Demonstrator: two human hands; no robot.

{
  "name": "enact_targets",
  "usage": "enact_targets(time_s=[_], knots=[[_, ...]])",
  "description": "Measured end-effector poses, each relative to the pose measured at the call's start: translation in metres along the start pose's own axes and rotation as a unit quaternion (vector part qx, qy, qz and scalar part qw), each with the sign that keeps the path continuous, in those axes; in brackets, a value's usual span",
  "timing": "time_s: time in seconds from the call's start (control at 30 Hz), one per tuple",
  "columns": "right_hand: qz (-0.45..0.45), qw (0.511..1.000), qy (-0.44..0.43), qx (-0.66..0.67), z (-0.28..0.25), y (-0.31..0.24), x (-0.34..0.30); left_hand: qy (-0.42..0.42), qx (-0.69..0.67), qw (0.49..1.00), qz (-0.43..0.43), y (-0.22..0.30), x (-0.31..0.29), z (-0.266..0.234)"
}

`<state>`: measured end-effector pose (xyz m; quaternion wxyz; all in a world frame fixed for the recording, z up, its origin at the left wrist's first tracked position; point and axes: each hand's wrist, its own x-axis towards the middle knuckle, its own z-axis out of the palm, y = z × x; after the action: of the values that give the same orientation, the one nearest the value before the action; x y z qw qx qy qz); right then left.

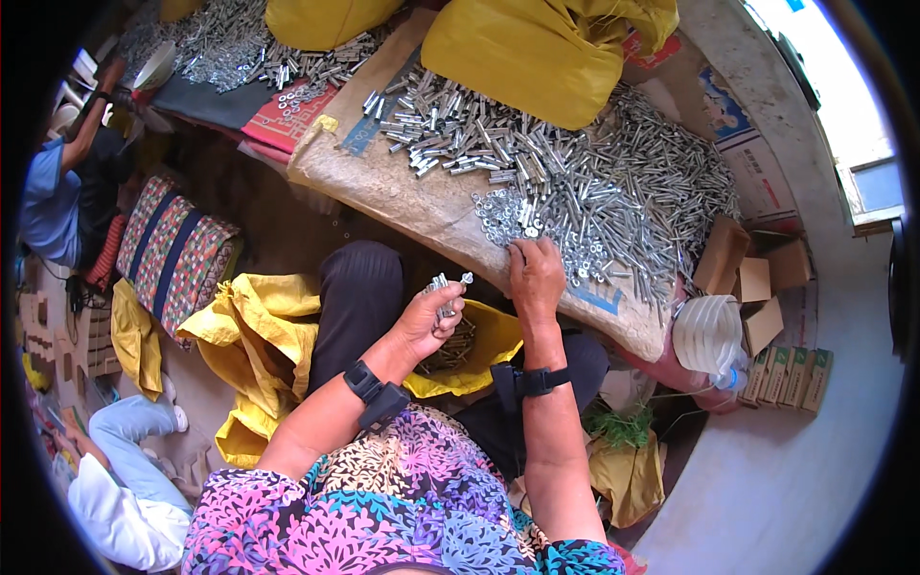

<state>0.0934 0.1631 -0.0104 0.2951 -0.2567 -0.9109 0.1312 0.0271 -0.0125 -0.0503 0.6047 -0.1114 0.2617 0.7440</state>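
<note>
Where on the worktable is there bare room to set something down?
The widest bare patch of the worktable is at its front left, between the front edge and the metal tubes, left of the washers. It is crowded by the right hand, where washers lie close, and right of the yellow sack, where metal pins are heaped.

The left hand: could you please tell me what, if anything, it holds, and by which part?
The left hand holds a bunch of metal bolts around their sides, with some ends showing.
</note>
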Motion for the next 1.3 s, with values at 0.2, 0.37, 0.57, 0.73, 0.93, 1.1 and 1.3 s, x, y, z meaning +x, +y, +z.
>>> enact_targets(time_s=[0.2,0.37,0.57,0.73,0.93,1.1,1.3], knots=[[0.02,1.0,0.014,0.009,-0.002,0.004,-0.008,-0.002,0.009,1.0,0.008,-0.005,-0.009,0.004],[0.06,0.992,0.026,0.104,-0.013,-0.002,-0.016,0.009,0.014,1.0,0.009,-0.012,-0.015,0.009],[0.121,0.94,0.018,0.32,-0.026,-0.013,-0.046,0.016,0.034,0.999,0.012,-0.022,-0.019,0.011],[0.216,0.858,-0.01,0.466,-0.02,-0.015,-0.079,0.021,0.053,0.998,0.006,-0.031,-0.021,0.014],[0.224,0.841,-0.065,0.488,-0.031,-0.021,-0.097,0.043,0.108,0.993,-0.003,-0.042,-0.02,0.012],[0.108,0.926,-0.066,0.355,-0.049,-0.024,-0.094,0.035,0.138,0.99,-0.013,-0.047,-0.018,0.009],[0.056,0.94,-0.112,0.318,-0.07,-0.016,-0.084,0.043,0.144,0.988,-0.031,-0.051,-0.014,0.006]])
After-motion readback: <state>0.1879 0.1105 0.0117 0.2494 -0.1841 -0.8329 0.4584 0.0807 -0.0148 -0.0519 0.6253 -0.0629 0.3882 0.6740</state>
